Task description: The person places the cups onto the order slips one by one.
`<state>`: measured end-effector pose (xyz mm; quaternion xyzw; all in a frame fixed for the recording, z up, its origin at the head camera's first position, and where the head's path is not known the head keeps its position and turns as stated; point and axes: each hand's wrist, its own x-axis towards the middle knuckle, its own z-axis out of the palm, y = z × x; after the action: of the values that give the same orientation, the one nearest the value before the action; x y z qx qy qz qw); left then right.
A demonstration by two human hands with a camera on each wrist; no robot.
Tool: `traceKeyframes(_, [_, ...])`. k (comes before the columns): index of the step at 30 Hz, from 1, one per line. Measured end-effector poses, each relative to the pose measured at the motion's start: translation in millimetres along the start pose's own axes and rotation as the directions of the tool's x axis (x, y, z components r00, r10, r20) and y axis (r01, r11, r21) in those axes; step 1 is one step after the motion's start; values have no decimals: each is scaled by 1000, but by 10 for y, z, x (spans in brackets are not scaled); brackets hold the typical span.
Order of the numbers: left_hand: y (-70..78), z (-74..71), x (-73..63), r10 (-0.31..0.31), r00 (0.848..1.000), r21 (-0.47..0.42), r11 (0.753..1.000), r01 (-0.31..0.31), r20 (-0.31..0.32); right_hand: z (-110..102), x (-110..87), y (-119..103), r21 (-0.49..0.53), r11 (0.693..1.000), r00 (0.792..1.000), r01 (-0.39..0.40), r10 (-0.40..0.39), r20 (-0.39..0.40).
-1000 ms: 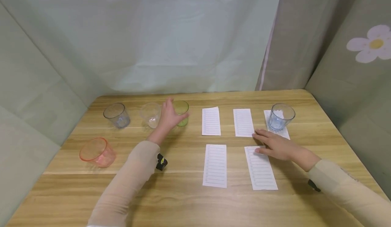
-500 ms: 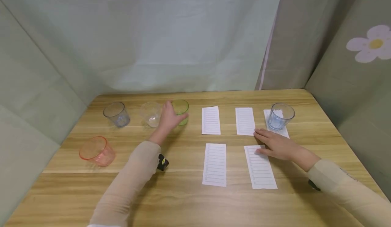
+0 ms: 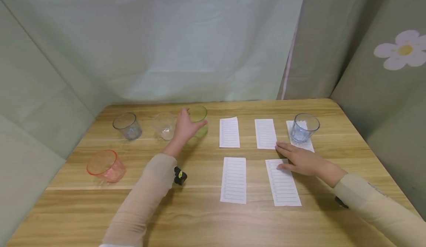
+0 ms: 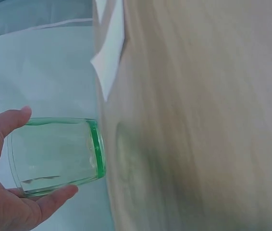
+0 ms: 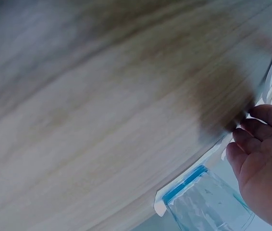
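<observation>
With thumb and fingers at its sides near the rim, my left hand [image 3: 185, 128] holds a clear green glass [image 3: 199, 114]. In the left wrist view, a narrow gap shows between the green glass's base [image 4: 97, 150] and the tabletop. My right hand [image 3: 302, 160] lies palm down with relaxed fingers; its fingertips reach the corner of the upper middle lined paper slip [image 3: 265, 134]. The right thumb lies over the top of the lower right slip [image 3: 284, 188]. A blue glass [image 3: 304, 129] with white bits inside stands on another slip [image 3: 310, 146], just beyond the right hand.
Left of the green glass stand a clear glass [image 3: 164, 125] and a grey-blue glass [image 3: 128, 127]. Nearer the front left is a red-rimmed glass [image 3: 108, 166]. Two more lined slips, one behind [image 3: 229, 133] and one in front [image 3: 233, 180], lie mid-table. A curtain [image 3: 199, 54] hangs behind.
The left hand has raised the green glass slightly from where it stood. My right hand stays almost in place; the upper middle slip shifted a little right, then back left.
</observation>
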<state>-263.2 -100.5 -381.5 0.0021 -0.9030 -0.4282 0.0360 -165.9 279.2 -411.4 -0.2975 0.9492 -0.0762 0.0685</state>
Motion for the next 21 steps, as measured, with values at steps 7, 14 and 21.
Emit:
traceKeyframes(7, [177,37,4,51,999,-62,997,-51,0,16,3,17,-9,1000,1000,3,-3,1])
traceKeyframes(14, [415,145,2,100,995,-107,989,-98,12,16,4,19,-12,1000,1000,1,-1,5])
traceKeyframes(21, [642,306,25,151,988,-131,981,-144,45,6,8,4,-3,1000,1000,3,-3,1])
